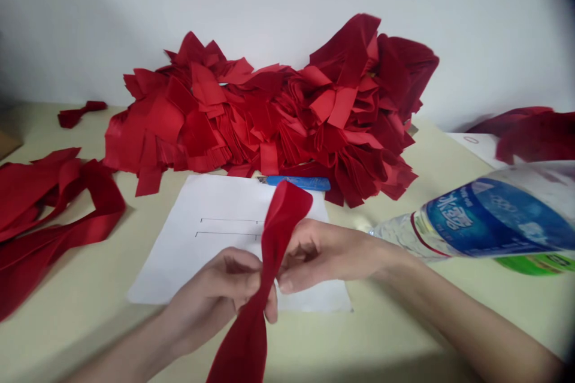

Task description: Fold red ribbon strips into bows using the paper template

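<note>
A red velvet ribbon (286, 215) runs upward in front of me, twisted narrow at its middle, with a folded loop at the top. Its lower part leaves the bottom of the view. My left hand (224, 284) pinches the narrow middle between thumb and fingers. On the other side, my right hand (318, 254) has its fingers curled against the ribbon's edge; its fingertips are partly hidden behind the loop. Under both hands lies a white paper sheet (179, 263) with two printed marked lines. A blue utility knife (296, 183) rests along the sheet's far edge.
A big heap of cut red ribbon pieces (251, 114) stands against the wall. Long red ribbon (103, 209) lies loose at left, near a small twisted piece (81, 114). At right, a clear bottle with a blue label (494, 215) lies on its side, with dark red fabric (534, 131) behind.
</note>
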